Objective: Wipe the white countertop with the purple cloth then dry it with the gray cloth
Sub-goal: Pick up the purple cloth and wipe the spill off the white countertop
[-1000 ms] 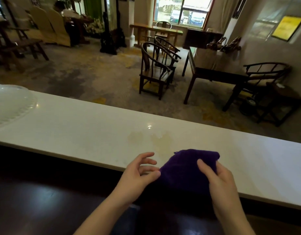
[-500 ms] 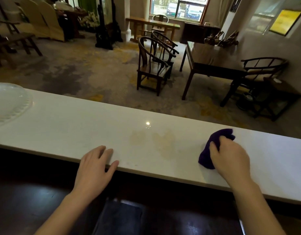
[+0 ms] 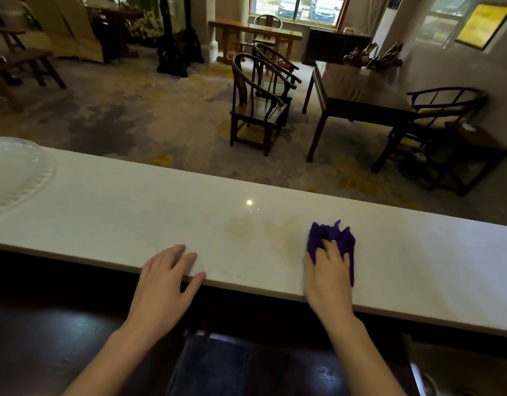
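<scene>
Purple cloth (image 3: 333,238) is pressed flat under the right hand (image 3: 328,274), lower right of centre; the tan stains (image 3: 283,238) on the white countertop (image 3: 118,212) are best crossed with overlapping strokes, the left hand (image 3: 166,278) resting open, holding nothing

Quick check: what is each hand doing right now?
Left hand: open, flat on the countertop edge, empty.
Right hand: pressing the purple cloth.

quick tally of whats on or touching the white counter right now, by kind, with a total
hands: 2, left hand flat at the near edge, right hand pressing on the cloth
purple cloth: 1
clear plate: 1, at the far left end, partly out of view
yellowish stains: 2 patches side by side, left of the cloth
total: 6 on the white countertop
</scene>
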### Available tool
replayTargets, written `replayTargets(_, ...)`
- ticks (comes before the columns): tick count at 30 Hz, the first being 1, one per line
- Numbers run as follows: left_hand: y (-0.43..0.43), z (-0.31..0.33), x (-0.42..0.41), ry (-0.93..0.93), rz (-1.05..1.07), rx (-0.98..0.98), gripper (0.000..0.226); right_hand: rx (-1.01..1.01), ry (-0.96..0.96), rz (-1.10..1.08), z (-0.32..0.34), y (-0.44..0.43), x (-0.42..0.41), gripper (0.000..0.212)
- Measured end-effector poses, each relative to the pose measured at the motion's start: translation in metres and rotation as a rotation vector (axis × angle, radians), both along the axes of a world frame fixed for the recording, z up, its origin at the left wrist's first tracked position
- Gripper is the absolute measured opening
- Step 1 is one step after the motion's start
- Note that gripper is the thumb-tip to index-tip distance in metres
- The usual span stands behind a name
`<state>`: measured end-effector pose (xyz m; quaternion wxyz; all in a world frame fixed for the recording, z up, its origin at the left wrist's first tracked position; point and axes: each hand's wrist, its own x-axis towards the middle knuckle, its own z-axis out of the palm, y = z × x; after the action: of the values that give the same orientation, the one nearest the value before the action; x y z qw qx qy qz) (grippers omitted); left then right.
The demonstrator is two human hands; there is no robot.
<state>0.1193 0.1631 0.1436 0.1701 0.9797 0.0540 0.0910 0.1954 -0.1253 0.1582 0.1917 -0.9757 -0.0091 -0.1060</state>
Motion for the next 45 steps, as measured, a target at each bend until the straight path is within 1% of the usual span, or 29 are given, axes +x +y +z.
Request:
replayTargets(3, 0.001, 0.0, -0.001, -0.005, -0.006, -0.016, 0.058, -0.032, 0.01, 0.083, -0.001, 0.033, -0.005, 0.03)
replayTargets(6, 0.004, -0.002, -0.001, -0.008, 0.004, -0.042, 0.052, -0.039, 0.045, 0.172, -0.001, 0.073, -0.012, 0.036)
replayTargets(9, 0.007, -0.005, -0.002, -0.019, 0.019, -0.079, 0.052, -0.048, 0.082, 0.268, -0.002, 0.113, -0.02, 0.041)
replayTargets(13, 0.011, -0.007, -0.005, -0.022, 0.012, -0.104, 0.051, -0.063, 0.073, 0.378, -0.002, 0.154, -0.031, 0.058)
replayTargets(15, 0.012, -0.007, -0.005, -0.014, 0.006, -0.111, 0.052, -0.067, 0.065, 0.397, -0.002, 0.166, -0.034, 0.064)
replayTargets(16, 0.013, -0.007, -0.005, -0.017, 0.007, -0.115, 0.052, -0.069, 0.061, 0.389, -0.001, 0.169, -0.033, 0.063)
replayTargets(19, 0.012, -0.008, -0.004, -0.042, 0.015, -0.111, 0.051, -0.103, 0.04, 0.355, -0.004, 0.168, -0.026, 0.051)
replayTargets(23, 0.011, -0.012, -0.004, -0.071, 0.016, -0.09, 0.054, -0.229, 0.07, 0.37, -0.014, 0.163, -0.016, 0.059)
replayTargets(26, 0.012, -0.015, -0.003, -0.075, 0.017, -0.066, 0.053, -0.282, 0.083, 0.377, -0.017, 0.155, -0.009, 0.057)
replayTargets(32, 0.013, -0.02, -0.004, -0.105, 0.012, -0.06, 0.051, -0.255, 0.119, 0.271, -0.013, 0.11, 0.013, 0.054)
replayTargets(37, 0.012, -0.021, -0.005, -0.124, 0.006, -0.057, 0.05, -0.246, 0.157, 0.09, -0.008, 0.05, 0.037, 0.053)
replayTargets(41, 0.011, -0.021, -0.005, -0.14, 0.01, -0.059, 0.055, -0.23, 0.173, -0.075, -0.007, -0.001, 0.054, 0.053)
replayTargets(45, 0.01, -0.019, -0.003, -0.139, 0.005, -0.047, 0.061, -0.181, 0.175, -0.18, -0.007, -0.025, 0.068, 0.051)
